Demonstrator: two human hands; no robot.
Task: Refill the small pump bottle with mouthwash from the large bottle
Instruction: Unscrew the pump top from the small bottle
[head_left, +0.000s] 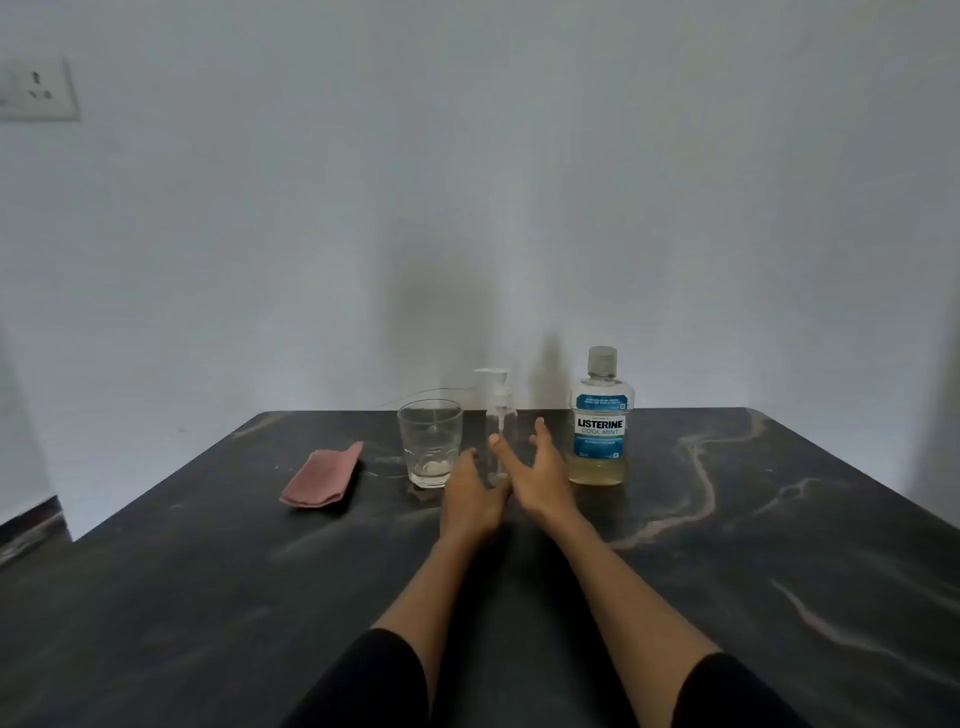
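Both hands reach toward the pump bottle (500, 431), which stands upright near the far edge of the dark table (727, 545). The left hand (470, 493) lies just in front and to the left of the pump bottle's base, fingers fairly straight; whether it touches the bottle cannot be told. The right hand (540, 475) is spread just to the right of it, thumb and fingers apart as if to close round the body, but nothing is gripped yet.

The pump bottle looks clear and empty, its pump head still screwed on. Right of it, a little apart, stands the mouthwash bottle (601, 421), cap on, with only a low layer of yellowish liquid. Left of the pump bottle sits a drinking glass (430, 441), and further left a folded pink cloth (323, 478).

As I judge it, the refill has barely begun: both tops need removing, then pouring, then closing up.
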